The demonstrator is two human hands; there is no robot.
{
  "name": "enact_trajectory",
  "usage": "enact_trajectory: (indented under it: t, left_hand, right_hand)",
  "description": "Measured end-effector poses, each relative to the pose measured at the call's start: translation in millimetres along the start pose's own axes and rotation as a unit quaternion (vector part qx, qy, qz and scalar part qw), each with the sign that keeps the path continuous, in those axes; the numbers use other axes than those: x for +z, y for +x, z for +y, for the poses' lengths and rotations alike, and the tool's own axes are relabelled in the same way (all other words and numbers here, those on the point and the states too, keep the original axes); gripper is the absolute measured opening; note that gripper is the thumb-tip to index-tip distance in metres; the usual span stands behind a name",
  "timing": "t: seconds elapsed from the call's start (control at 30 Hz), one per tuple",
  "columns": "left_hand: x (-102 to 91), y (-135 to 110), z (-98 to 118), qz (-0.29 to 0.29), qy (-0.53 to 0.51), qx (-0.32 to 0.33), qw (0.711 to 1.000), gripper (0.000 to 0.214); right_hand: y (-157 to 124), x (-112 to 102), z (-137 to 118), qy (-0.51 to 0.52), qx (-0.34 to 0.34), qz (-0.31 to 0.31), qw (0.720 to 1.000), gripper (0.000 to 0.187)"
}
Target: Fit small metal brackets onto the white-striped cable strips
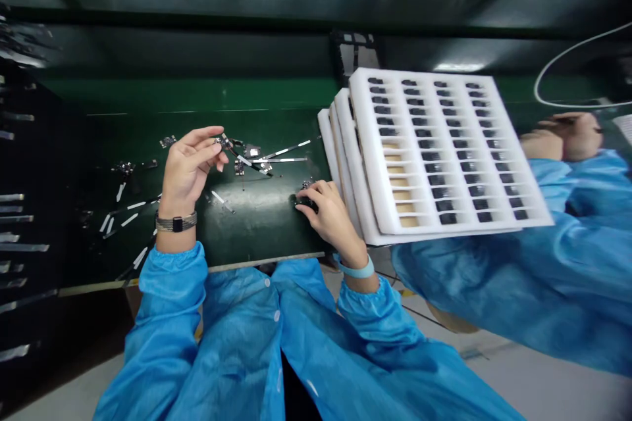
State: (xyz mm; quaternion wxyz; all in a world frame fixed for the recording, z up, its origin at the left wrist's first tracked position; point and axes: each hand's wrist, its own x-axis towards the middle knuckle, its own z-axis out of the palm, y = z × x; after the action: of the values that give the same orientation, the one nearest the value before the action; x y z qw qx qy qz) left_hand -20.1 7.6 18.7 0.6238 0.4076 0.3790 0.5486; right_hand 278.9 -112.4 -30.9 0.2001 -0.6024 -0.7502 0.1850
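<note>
My left hand (pixel 190 161) pinches a small circuit board with a flex cable (pixel 226 141) between thumb and fingers, just above the dark green bench. Several more boards with dark, white-marked flex cables (pixel 284 160) lie to the right of that hand. My right hand (pixel 323 207) is closed around a small dark part (pixel 306 196) low over the bench, its exact kind partly hidden by the fingers. Beside this hand stands a stack of white foam trays (pixel 358 145); the top one has rows of slots, most filled with black parts, several in the left column bare.
Loose boards and strips (pixel 123 171) are scattered on the left of the bench. A black rack with flex strips (pixel 20 210) borders the far left. A dark device (pixel 356 52) sits behind the trays. At right are a co-worker's hands (pixel 567 135) and a white cable (pixel 543 75).
</note>
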Motion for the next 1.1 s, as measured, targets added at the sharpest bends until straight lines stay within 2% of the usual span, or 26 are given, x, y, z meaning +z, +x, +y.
enact_trajectory:
  t: [0.23,0.4,0.5,0.63,0.87,1.1]
  left_hand:
    - [-7.4,4.6,-5.0,0.014,0.008,0.023,1.000,0.032]
    - [-18.8,10.1,-7.8,0.077,-0.007,0.087,0.993,0.026]
    - [-24.1,12.2,-10.5,0.096,-0.005,0.108,0.989,0.031]
    - [-25.7,12.8,-14.9,0.097,0.001,0.096,0.991,0.039]
    - [-22.8,14.4,-23.6,0.129,-0.004,0.082,0.988,0.029]
    - [-5.1,11.1,-33.6,0.152,0.000,0.033,0.988,0.029]
  right_hand:
    - [13.3,5.0,5.1,-0.072,-0.010,-0.017,0.997,0.012]
    - [29.5,2.7,2.0,0.001,-0.012,0.044,0.999,0.015]
    - [41.0,1.4,0.4,0.056,0.007,0.080,0.995,0.015]
    - [55.2,-0.6,-8.4,0.109,0.014,0.097,0.989,0.014]
    - [86.6,-0.7,-45.1,0.235,-0.025,0.068,0.969,0.014]
    - [115.8,15.1,-55.0,0.319,-0.027,0.045,0.946,0.017]
